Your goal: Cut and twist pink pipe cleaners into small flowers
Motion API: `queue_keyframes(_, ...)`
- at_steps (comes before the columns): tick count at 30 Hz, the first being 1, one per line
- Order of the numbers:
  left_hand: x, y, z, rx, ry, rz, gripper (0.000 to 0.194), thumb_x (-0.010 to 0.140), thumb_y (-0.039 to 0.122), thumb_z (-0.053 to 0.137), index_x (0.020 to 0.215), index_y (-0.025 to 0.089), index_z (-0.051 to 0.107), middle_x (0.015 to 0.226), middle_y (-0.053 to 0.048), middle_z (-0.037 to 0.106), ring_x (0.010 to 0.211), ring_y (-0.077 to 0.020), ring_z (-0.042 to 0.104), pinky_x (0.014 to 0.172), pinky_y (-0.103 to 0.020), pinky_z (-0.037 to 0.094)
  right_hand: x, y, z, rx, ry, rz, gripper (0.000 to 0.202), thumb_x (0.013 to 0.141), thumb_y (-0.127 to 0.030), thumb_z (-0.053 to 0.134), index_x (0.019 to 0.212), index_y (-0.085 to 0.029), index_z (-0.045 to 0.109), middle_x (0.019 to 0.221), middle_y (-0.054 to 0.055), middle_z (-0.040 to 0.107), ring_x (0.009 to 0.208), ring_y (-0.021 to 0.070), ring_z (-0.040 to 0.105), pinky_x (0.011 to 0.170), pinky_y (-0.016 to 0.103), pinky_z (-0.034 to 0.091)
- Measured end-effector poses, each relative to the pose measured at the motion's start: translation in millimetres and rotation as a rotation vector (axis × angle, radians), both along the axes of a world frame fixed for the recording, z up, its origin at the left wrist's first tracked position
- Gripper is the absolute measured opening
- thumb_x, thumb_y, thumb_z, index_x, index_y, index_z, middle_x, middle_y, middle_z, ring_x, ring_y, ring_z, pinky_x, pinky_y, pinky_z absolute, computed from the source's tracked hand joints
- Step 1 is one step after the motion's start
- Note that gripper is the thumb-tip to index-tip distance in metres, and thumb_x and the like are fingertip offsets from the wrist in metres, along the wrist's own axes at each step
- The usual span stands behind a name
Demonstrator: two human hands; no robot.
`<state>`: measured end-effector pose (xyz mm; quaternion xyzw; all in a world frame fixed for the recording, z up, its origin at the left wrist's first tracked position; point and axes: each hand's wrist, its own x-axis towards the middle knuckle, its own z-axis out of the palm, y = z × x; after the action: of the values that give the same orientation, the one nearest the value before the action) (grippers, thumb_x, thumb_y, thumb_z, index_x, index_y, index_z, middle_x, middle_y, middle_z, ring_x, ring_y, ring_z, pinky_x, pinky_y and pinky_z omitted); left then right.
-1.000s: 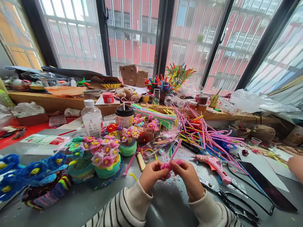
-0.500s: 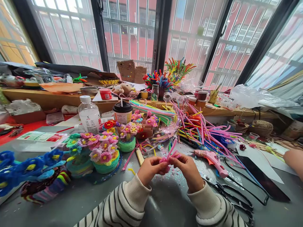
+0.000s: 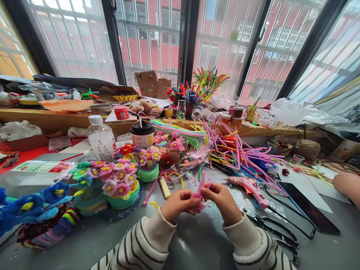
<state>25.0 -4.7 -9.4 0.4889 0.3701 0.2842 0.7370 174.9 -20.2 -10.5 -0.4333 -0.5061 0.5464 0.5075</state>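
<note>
Pinched between my two hands is a pink pipe cleaner (image 3: 203,180), bent into a small bundle with one end sticking up. My left hand (image 3: 180,204) grips the bundle from the left, its fingers closed. From the right, my right hand (image 3: 221,198) pinches the upper part with thumb and index finger. The bundle's lower part is partly hidden by my fingers. To the right of my right hand lies a pink hot glue gun (image 3: 250,189), with black-handled scissors (image 3: 277,230) nearer to me. A pale yellow stick (image 3: 164,187) lies beyond my left hand.
Pipe-cleaner flowers in round pots (image 3: 123,193) and blue flowers (image 3: 30,206) stand on the left. Loose pipe cleaners (image 3: 239,150) heap up behind my hands. A bottle (image 3: 101,138), a lidded cup (image 3: 142,135) and a phone (image 3: 308,206) are around. Another person's hand (image 3: 347,187) shows at right.
The view has shifted slightly, so most things sit a little further left. My right fingers have moved a bit on the pink pipe cleaner; both hands still hold it.
</note>
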Motion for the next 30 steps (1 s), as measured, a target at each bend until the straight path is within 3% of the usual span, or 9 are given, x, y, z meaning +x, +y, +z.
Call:
queue_keyframes(4,1.8,1.8,-2.2,-0.068,-0.082,0.120,0.026,0.053,0.032,0.068,0.069,0.012,0.064,0.062,-0.002,0.062,0.058,-0.0093,0.056,0.057,-0.020,0.041,-0.6,-1.3,2.3,-0.069,0.185,-0.056,0.021,0.057,-0.032,0.066,0.068,-0.015,0.060,0.064,0.000,0.059,0.058,0.0095,0.050,0.059,0.024,0.040)
queue_keyframes(13,3.7,0.7,-1.0,-0.109,-0.154,0.253,0.024,0.051,0.029,0.070,0.065,0.011,0.064,0.057,-0.002,0.062,0.052,-0.0091,0.055,0.056,-0.021,0.044,-1.4,-0.8,0.9,-0.090,0.348,-0.134,0.022,0.056,-0.032,0.067,0.065,-0.017,0.053,0.060,-0.003,0.056,0.057,0.0082,0.050,0.055,0.021,0.041)
queue_keyframes(21,5.2,1.4,-4.9,0.017,-0.132,0.278,0.026,0.049,0.030,0.070,0.063,0.010,0.061,0.056,0.000,0.059,0.051,-0.0094,0.054,0.056,-0.023,0.044,-5.1,-4.7,2.7,0.013,0.173,-0.086,0.022,0.060,-0.034,0.064,0.069,-0.016,0.053,0.065,-0.001,0.055,0.060,0.0098,0.049,0.056,0.023,0.039)
queue_keyframes(26,5.6,-1.0,-3.9,0.009,-0.108,0.210,0.029,0.050,0.029,0.071,0.069,0.011,0.060,0.058,-0.001,0.060,0.053,-0.0097,0.055,0.055,-0.022,0.043,-4.5,-3.1,-0.9,0.030,0.127,-0.061,0.019,0.062,-0.032,0.062,0.065,-0.016,0.051,0.057,-0.004,0.051,0.051,0.0067,0.044,0.045,0.019,0.032)
queue_keyframes(30,4.9,-3.2,0.9,-0.064,-0.131,0.244,0.034,0.044,0.023,0.074,0.072,0.011,0.058,0.064,-0.002,0.062,0.058,-0.0111,0.058,0.060,-0.023,0.045,-3.9,-2.9,-2.5,0.010,0.205,-0.060,0.019,0.063,-0.031,0.061,0.067,-0.017,0.050,0.058,-0.004,0.051,0.052,0.0064,0.043,0.045,0.019,0.030)
